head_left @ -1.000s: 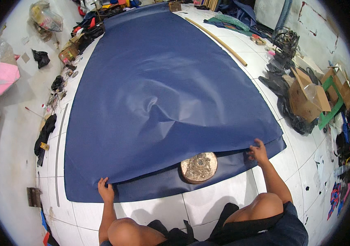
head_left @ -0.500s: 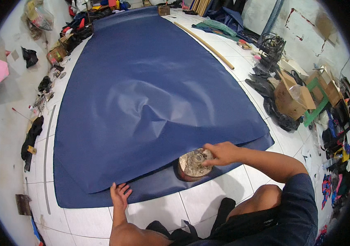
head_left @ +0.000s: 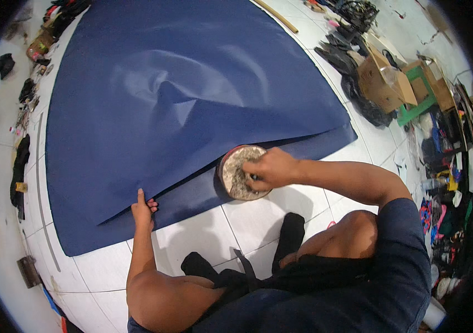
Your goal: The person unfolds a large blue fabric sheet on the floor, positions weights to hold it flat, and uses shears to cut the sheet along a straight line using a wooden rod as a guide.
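Gripping the round block (head_left: 232, 173) mid-top with your right hand (head_left: 275, 168) — left hand (head_left: 143, 211) at its eight o'clock, thumb on the blue sheet (head_left: 197, 119), can't tell if pinching. I'd keep the block level so it doesn't snag that edge.

The left grip (head_left: 144, 211) points its thumb (head_left: 140, 196) forward; the right grip (head_left: 273, 168) curls downward, elbow (head_left: 397, 193) bent outward.

A smooth dark-blue sheet (head_left: 192, 125), seemingly coated cloth, catches a soft gloss along its creases. A round, mottled block (head_left: 233, 173) bares a rough, pitted top, while hard white floor tiles (head_left: 100, 266) gleam near a matt brown cardboard box (head_left: 378, 83) and crinkled, glossy black plastic sheeting (head_left: 361, 105).
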`<state>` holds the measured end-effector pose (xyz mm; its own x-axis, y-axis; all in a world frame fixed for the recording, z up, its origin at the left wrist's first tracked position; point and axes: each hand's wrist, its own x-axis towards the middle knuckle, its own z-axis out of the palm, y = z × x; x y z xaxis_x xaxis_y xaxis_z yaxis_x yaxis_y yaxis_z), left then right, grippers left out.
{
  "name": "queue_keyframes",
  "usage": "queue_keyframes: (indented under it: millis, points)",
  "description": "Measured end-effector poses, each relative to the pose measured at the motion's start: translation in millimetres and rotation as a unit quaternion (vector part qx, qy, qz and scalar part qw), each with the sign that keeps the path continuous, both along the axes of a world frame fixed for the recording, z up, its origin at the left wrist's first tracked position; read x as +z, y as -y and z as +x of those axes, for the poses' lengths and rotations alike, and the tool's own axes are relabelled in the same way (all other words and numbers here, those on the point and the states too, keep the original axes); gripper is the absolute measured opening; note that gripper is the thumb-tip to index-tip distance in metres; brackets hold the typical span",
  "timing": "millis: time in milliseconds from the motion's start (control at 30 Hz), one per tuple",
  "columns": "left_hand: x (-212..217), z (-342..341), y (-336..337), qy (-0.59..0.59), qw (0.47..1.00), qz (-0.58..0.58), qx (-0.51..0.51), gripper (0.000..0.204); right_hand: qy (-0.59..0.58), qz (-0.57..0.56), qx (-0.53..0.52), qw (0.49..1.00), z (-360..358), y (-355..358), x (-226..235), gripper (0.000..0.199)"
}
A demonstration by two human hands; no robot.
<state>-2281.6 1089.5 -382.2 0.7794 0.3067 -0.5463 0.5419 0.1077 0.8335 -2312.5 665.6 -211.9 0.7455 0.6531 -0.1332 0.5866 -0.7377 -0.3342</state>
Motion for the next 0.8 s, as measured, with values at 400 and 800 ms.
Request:
queue_keyframes:
  millis: [400,800]
  points:
    - [-48,-22,-14,0.003,0.962,0.270,-0.041,0.054,-0.140,0.089,-0.011,0.986,-99,1,-20,0.044]
    - [-45,-54,-53,-0.013,0.819,0.546,-0.174,0.074,-0.431,0.124,-0.050,0.892,-14,47,-65,0.049]
